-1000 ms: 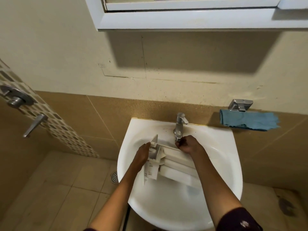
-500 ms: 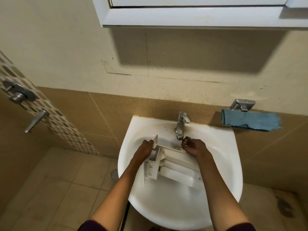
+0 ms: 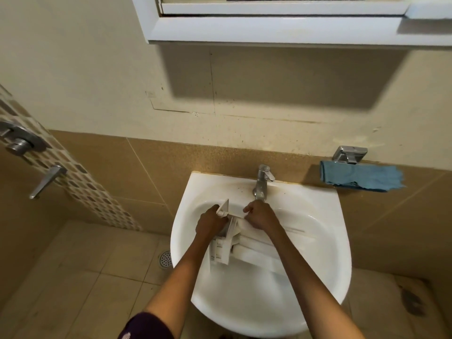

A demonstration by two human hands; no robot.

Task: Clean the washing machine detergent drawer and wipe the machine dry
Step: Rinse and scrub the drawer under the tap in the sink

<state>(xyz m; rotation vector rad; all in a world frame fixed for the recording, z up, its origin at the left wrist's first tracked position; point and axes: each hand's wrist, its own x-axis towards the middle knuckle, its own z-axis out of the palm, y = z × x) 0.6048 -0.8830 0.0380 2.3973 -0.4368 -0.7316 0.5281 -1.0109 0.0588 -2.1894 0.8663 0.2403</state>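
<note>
The fingers of the left hand (image 3: 211,222) are curled closely round the front-panel end of the detergent drawer (image 3: 256,250), with the thumb side laid against a raised white corner of that panel. The fingertips are hidden behind the plastic. The fingers of the right hand (image 3: 260,216) are bent tightly, knuckles up, and are closed over the drawer's far upper edge just beside the left hand. How far they reach inside cannot be told.

The drawer is held in the bowl of the sink (image 3: 338,241). Its long axis is laid across the bowl, from the front panel at the person's left to the open compartments at the right and slightly nearer the person. The panel is stood on edge and faces left; the long white ribs of the body are seen from above.

The right hand is placed directly under the spout of the tap (image 3: 263,182). Whether water is running cannot be told.

A blue cloth (image 3: 362,178) is hung on the wall to the right of the sink, under a chrome holder (image 3: 349,154). A white cabinet (image 3: 269,28) is mounted above. A floor drain (image 3: 165,259) is set in the tiles at the left, and a shower lever (image 3: 46,181) is fixed to the left wall.
</note>
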